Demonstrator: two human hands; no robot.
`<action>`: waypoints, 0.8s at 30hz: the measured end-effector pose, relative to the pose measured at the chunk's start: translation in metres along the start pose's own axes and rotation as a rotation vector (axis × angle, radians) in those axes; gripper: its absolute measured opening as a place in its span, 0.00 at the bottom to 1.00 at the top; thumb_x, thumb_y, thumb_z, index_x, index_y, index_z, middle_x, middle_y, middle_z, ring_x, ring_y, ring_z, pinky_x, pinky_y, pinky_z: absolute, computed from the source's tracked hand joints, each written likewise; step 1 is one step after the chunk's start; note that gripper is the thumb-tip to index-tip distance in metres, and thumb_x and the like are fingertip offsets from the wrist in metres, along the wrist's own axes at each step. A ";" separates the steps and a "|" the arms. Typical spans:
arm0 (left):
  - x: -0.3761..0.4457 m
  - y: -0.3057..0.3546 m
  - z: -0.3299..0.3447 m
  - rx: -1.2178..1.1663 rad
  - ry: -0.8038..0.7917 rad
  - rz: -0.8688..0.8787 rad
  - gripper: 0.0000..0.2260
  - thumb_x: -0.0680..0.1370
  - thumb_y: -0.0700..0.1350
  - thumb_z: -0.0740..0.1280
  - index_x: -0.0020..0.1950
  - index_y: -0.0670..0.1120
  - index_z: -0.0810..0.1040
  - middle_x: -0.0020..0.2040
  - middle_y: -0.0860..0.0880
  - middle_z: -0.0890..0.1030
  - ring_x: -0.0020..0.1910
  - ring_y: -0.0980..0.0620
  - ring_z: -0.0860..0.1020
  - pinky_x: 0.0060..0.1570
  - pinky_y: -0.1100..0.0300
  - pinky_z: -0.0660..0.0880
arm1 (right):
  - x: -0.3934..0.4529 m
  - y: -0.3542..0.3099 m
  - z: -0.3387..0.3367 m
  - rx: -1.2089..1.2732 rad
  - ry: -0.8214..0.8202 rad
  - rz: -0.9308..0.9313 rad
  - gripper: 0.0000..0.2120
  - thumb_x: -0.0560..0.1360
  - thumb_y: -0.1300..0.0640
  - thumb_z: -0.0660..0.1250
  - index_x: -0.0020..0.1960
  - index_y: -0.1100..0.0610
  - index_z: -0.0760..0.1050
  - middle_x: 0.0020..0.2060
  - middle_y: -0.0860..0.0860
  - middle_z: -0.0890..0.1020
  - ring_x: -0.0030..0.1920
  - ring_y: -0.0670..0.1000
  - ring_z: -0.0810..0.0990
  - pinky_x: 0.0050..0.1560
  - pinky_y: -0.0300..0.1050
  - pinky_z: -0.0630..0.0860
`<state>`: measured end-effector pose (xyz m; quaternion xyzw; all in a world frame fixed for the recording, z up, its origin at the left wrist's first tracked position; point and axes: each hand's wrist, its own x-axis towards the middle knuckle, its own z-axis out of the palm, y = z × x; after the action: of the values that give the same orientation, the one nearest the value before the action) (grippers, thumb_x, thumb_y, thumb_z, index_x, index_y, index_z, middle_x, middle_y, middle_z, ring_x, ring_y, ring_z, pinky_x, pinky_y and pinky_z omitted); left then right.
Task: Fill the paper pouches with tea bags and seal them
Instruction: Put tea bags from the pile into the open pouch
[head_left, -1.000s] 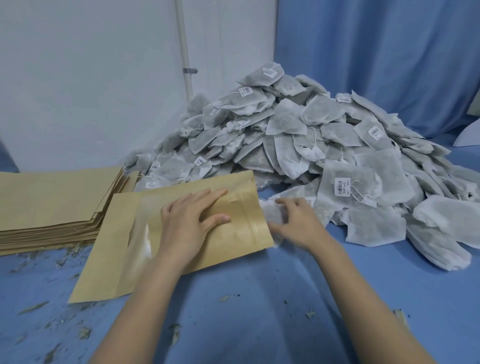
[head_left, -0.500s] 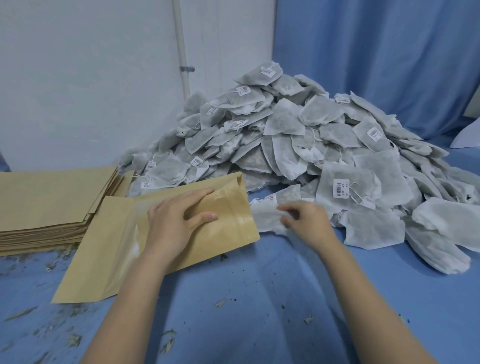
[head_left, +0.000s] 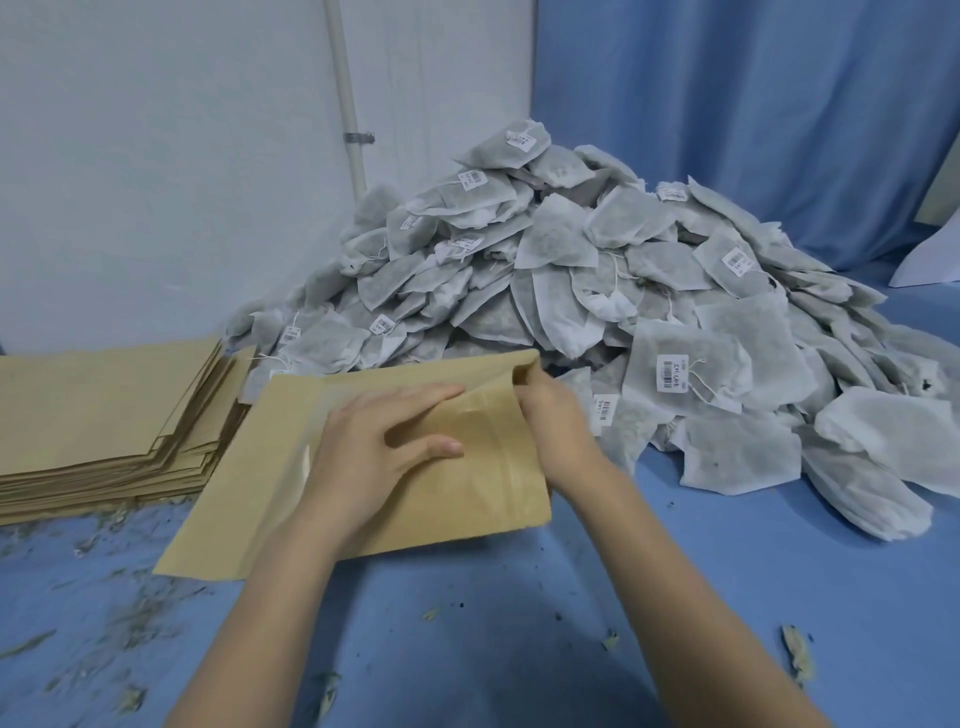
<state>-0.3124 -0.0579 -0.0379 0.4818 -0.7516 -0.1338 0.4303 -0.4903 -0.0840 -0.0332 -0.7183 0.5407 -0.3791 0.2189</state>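
On the blue bench (head_left: 519, 649), seen from the head camera, I have one kraft paper pouch (head_left: 467, 493) lying flat near the front middle, its mouth turned toward the right. My left hand (head_left: 374, 457) rests on top of it, palm down, fingers nearly straight and spread a little, pressing the paper without curling round anything. My right hand (head_left: 558, 421) is at the pouch's mouth, at its far right corner; the fingers reach into the opening and are hidden by the lifted paper lip, so I cannot tell how far they curl or whether they hold anything. A stack of empty pouches (head_left: 104, 415) sits at the left edge, just beside the one I am working. A big heap of tea bags (head_left: 597, 291) with small barcode tags fills the far right of the bench, its nearest bags just beyond my right hand. Loose tea crumbs (head_left: 130, 623) scatter the front left.
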 end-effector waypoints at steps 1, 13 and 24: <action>0.000 0.002 0.001 -0.018 -0.010 0.018 0.21 0.63 0.57 0.72 0.56 0.63 0.79 0.51 0.73 0.76 0.54 0.73 0.71 0.56 0.77 0.62 | -0.002 0.002 0.000 0.055 -0.065 0.048 0.15 0.77 0.66 0.59 0.34 0.54 0.69 0.37 0.50 0.71 0.40 0.48 0.69 0.34 0.28 0.66; 0.000 -0.019 0.006 0.103 0.056 -0.075 0.21 0.68 0.52 0.74 0.60 0.58 0.79 0.58 0.62 0.78 0.59 0.57 0.75 0.65 0.55 0.66 | 0.008 0.072 0.001 -0.272 0.342 0.198 0.16 0.75 0.56 0.65 0.63 0.53 0.74 0.62 0.56 0.73 0.61 0.55 0.70 0.61 0.43 0.64; -0.001 -0.025 0.003 0.148 0.103 -0.108 0.20 0.68 0.53 0.74 0.60 0.59 0.79 0.56 0.58 0.81 0.56 0.54 0.76 0.61 0.52 0.68 | 0.007 0.076 -0.038 0.092 0.432 0.236 0.20 0.63 0.55 0.78 0.55 0.52 0.81 0.43 0.49 0.82 0.42 0.47 0.77 0.47 0.37 0.71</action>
<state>-0.2987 -0.0704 -0.0555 0.5584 -0.7092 -0.0762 0.4236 -0.5657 -0.1112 -0.0624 -0.5420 0.6370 -0.5199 0.1737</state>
